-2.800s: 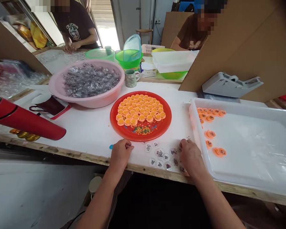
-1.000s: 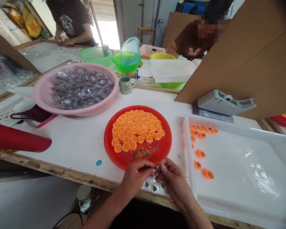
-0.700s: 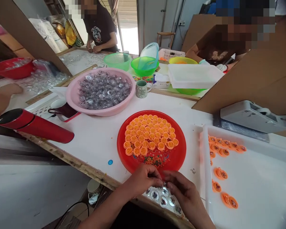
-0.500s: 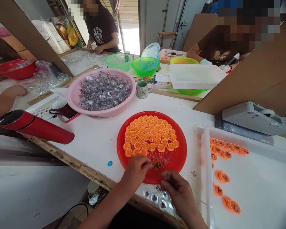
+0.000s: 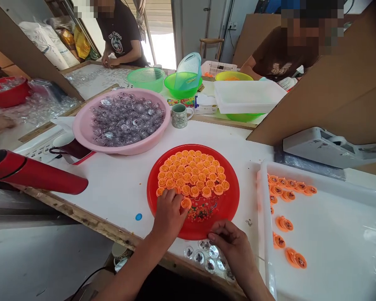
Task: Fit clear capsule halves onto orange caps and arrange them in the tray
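A round red tray (image 5: 235, 200) carries many small orange discs (image 5: 194, 170), packed together over its far part. My left hand (image 5: 170, 211) reaches over the tray's near left, fingers bent down at the edge of the discs, with one orange disc (image 5: 186, 203) by its fingertips. Over the tray's near right rim is my right hand (image 5: 230, 242), thumb and fingers pinched together; what they hold, if anything, is too small to name. Clear round pieces with dark prints (image 5: 210, 265) lie at the table edge, left of my right hand.
A white bin (image 5: 263, 217) with orange discs stands at the right. Beyond the tray are a pink basin (image 5: 81, 125) of clear pieces and a mug (image 5: 179, 116). A red flask (image 5: 50, 175) lies at the left. Two people sit across; another person's hand shows at far left.
My left hand has moved left and up to the near edge of the discs. My right hand stays by the tray's rim. The whole view has shifted slightly.
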Action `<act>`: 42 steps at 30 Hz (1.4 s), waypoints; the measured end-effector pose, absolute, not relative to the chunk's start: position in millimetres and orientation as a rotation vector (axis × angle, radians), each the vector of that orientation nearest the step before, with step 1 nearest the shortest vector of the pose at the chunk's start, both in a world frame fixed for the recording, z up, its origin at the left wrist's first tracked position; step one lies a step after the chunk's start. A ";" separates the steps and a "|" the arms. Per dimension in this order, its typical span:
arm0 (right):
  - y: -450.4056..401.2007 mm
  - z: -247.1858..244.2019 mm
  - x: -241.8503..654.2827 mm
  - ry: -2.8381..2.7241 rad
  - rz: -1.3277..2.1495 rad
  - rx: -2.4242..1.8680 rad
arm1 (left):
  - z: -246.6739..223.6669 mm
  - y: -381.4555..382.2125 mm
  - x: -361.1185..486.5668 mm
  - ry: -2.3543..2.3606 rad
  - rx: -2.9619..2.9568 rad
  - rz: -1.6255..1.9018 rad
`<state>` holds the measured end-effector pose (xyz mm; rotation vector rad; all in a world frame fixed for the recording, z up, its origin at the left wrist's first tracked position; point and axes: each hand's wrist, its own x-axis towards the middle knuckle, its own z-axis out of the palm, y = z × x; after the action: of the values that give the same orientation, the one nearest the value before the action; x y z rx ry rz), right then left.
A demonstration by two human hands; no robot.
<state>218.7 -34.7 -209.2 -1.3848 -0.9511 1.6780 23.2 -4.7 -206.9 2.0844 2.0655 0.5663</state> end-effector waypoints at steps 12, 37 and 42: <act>-25.0 -198.7 223.7 -0.948 1.599 -1.320 | -193.7 -36.1 70.3 1.313 1.376 0.916; -39.3 -175.9 229.7 -1.543 0.961 -1.379 | -167.8 -37.5 76.6 1.183 1.043 1.012; -47.0 -175.2 229.5 -1.482 0.964 -1.361 | -160.9 -37.2 75.8 1.212 1.210 0.985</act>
<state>229.5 -47.0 -175.2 -1.3612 -1.4815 0.9637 75.8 -37.2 -160.9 1.2105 1.2118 0.9846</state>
